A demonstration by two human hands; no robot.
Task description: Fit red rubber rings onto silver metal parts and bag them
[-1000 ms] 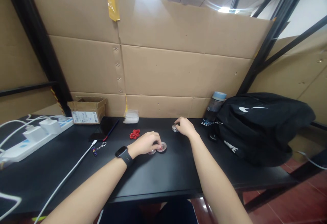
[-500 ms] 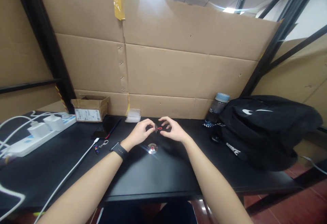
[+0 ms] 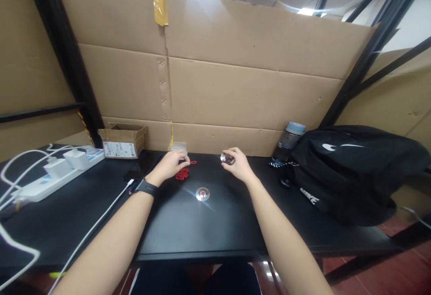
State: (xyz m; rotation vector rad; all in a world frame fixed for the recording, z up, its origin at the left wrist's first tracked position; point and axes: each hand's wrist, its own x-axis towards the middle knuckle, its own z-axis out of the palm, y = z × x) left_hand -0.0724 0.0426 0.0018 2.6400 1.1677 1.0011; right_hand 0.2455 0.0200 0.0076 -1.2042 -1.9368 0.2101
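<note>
Your left hand (image 3: 175, 165) pinches a red cord (image 3: 193, 162), fingers closed; right hand (image 3: 238, 165), half-curled, grips a metal disc (image 3: 224, 158); another disc (image 3: 203, 194) lies between, nearer you.

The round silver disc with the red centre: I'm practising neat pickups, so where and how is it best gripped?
Probably pinch opposite edges of the rim, coming from above: the silver disc lies flat on the black table, looks thin, and nothing touches its sides.
</note>
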